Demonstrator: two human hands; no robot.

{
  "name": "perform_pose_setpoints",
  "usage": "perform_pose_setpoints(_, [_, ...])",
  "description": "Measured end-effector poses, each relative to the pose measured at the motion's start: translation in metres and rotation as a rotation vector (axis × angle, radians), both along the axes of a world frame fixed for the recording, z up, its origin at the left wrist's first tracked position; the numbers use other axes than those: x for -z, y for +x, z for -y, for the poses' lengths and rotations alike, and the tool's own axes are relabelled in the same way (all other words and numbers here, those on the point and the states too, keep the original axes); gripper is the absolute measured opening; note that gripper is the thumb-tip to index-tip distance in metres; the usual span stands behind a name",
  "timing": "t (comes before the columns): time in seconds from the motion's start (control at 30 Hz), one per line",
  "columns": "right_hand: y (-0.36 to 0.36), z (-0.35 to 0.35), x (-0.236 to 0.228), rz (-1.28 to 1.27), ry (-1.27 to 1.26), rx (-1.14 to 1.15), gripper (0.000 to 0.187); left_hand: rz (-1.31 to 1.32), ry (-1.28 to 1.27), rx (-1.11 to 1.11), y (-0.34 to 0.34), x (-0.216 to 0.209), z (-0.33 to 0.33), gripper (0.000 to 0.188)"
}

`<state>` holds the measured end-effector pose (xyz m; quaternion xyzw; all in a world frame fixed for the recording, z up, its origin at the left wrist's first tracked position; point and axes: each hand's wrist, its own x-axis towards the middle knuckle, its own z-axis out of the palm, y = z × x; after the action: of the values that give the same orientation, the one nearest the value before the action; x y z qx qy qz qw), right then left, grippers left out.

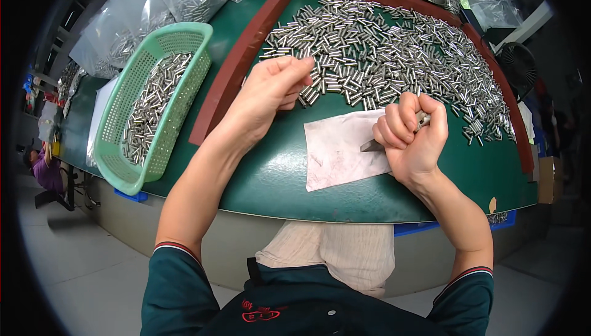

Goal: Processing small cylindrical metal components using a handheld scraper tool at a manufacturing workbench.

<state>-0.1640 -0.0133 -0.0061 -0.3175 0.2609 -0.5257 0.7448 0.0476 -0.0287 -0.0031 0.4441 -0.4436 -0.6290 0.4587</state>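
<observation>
Metal pins (pixel 381 59), left fingers (pixel 300 68) touching heap

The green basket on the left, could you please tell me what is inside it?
The basket holds a heap of small metal cylinders running along its length. Its floor beneath them is covered, so the depth of the heap cannot be seen.

A factory sorting station. A green-topped bench (pixel 277 176) edged by a brown raised rim (pixel 237 59) is covered with a large heap of small metal pins (pixel 381 52). More pins are held in a green perforated basket (pixel 157 99), and further stock is kept in clear plastic bags (pixel 154 9) stacked along the back. A bare concrete floor (pixel 80 262) is seen below, and another seated person (pixel 44 166) is seen at the far left.
</observation>
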Motion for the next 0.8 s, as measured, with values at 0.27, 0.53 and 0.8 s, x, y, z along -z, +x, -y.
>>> perform_pose_setpoints(0.27, [-0.003,0.002,0.002,0.014,-0.011,-0.044,0.034,1.096,-0.637,-0.183,-0.015,0.009,-0.008,0.014])
perform_pose_setpoints(0.53, [-0.001,0.002,0.000,-0.033,-0.016,-0.017,0.037,1.293,-0.684,-0.189,-0.023,0.024,-0.008,0.018])
perform_pose_setpoints(0.8, [-0.001,0.001,0.000,-0.022,-0.010,-0.025,0.037,1.189,-0.747,-0.040,-0.021,0.022,-0.005,0.010])
